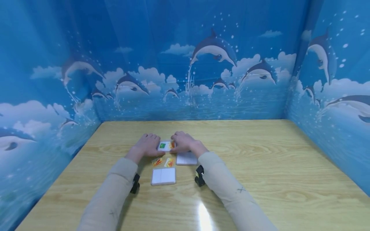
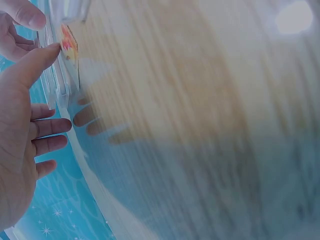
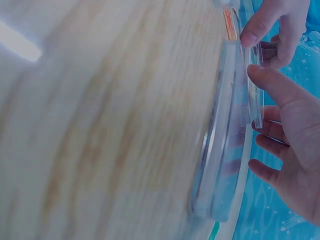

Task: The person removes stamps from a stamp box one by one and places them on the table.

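Note:
A flat clear plastic case point(image 1: 163, 146) with green and orange prints lies between my hands at the back of the group. My left hand point(image 1: 147, 145) pinches its left end, thumb at the near edge. At the other end, my right hand point(image 1: 182, 141) holds it between thumb and fingers; part of the case is hidden there. In the right wrist view the case point(image 3: 255, 90) appears edge-on, with the right thumb and fingers on either side. Just nearer lie two small orange-printed cards, one on the left point(image 1: 157, 161) and one on the right point(image 1: 169, 162).
A white-looking clear case point(image 1: 186, 159) lies below my right hand, partly covered by the wrist. Another such case point(image 1: 163, 176) lies nearest me. All rest on a wood-grain table point(image 1: 260, 166), with blue dolphin-print curtains point(image 1: 173, 57) around its back and sides.

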Available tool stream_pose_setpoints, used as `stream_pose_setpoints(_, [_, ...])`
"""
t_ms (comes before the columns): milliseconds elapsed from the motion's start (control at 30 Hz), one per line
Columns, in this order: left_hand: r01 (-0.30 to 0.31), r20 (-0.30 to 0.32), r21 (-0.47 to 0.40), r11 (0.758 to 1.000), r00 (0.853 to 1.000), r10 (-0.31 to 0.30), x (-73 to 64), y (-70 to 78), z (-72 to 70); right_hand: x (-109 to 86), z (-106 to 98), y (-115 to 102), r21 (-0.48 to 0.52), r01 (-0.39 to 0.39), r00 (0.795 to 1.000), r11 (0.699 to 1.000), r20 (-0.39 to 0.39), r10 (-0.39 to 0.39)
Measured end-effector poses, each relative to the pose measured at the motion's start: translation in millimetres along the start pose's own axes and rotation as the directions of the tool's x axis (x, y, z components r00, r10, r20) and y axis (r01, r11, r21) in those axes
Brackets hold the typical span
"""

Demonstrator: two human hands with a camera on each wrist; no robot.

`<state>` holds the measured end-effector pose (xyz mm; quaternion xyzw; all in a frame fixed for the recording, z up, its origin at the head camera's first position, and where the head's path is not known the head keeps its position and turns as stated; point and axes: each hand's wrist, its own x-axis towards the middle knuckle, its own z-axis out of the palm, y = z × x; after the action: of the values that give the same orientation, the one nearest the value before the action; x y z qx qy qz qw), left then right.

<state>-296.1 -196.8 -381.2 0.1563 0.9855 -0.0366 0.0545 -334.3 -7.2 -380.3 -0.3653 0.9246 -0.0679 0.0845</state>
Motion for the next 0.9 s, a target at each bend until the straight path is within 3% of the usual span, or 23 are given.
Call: stream_pose_setpoints(900, [-0.021,0.013,0.005,1.000,1.000,0.021,4.0,-2.3,3.7,-22.7,-8.4,50.0,0.153,-0.129,0.989,0.980,-0.056,0.139])
